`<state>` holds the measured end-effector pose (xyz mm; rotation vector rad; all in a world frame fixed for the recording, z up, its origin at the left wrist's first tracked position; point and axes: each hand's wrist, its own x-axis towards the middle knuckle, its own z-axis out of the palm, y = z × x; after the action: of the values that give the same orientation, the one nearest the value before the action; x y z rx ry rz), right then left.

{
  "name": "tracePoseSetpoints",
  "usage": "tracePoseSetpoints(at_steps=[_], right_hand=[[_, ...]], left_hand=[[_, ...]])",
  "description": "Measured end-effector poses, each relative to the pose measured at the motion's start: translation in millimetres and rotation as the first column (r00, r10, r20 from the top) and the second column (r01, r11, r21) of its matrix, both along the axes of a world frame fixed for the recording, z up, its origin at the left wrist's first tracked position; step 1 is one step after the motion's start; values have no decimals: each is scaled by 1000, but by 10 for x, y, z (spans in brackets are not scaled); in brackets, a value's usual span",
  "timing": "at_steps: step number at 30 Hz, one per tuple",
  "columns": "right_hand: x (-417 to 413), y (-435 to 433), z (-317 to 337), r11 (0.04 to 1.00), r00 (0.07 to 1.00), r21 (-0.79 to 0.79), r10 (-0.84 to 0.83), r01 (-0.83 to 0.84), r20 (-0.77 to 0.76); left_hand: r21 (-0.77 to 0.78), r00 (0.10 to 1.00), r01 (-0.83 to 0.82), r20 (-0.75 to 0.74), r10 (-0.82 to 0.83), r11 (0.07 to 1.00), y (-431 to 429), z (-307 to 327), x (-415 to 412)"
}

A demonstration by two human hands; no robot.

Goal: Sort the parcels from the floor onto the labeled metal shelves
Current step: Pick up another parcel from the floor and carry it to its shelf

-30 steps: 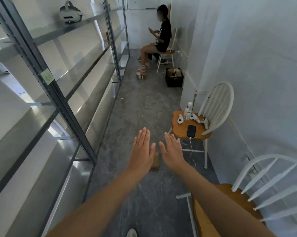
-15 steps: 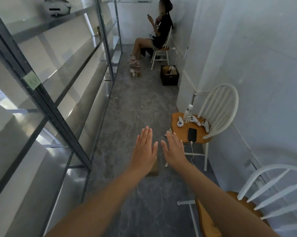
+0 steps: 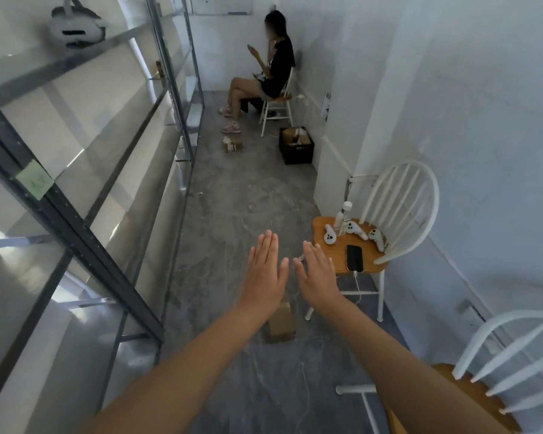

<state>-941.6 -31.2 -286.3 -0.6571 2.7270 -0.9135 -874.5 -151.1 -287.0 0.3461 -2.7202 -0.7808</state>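
A small brown cardboard parcel (image 3: 281,324) lies on the grey floor, partly hidden under my wrists. My left hand (image 3: 263,275) and my right hand (image 3: 318,275) are stretched out side by side above it, palms down, fingers straight, holding nothing. The metal shelves (image 3: 76,214) run along the left wall, with a green label (image 3: 34,180) stuck on the near upright. More small parcels (image 3: 232,144) sit on the floor far down the aisle, and a black crate (image 3: 296,145) holds further boxes.
A white chair (image 3: 389,233) on the right carries controllers and a phone on a cable. Another white chair (image 3: 483,386) stands at the lower right. A person sits on a chair (image 3: 276,108) at the far end. A headset (image 3: 74,26) rests on the top shelf.
The view has tilted up and drawn back a little, so the parcel shows more below my hands. Both hands stay flat and empty, held slightly higher in view.
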Motion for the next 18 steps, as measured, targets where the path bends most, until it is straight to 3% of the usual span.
tracePoseSetpoints(at_steps=[18], right_hand=[[-1279,-264,-128,998,998,9,65,-65,8]], left_hand=[[-5,999,-25,37,25,1000,-271,-164,-1205]])
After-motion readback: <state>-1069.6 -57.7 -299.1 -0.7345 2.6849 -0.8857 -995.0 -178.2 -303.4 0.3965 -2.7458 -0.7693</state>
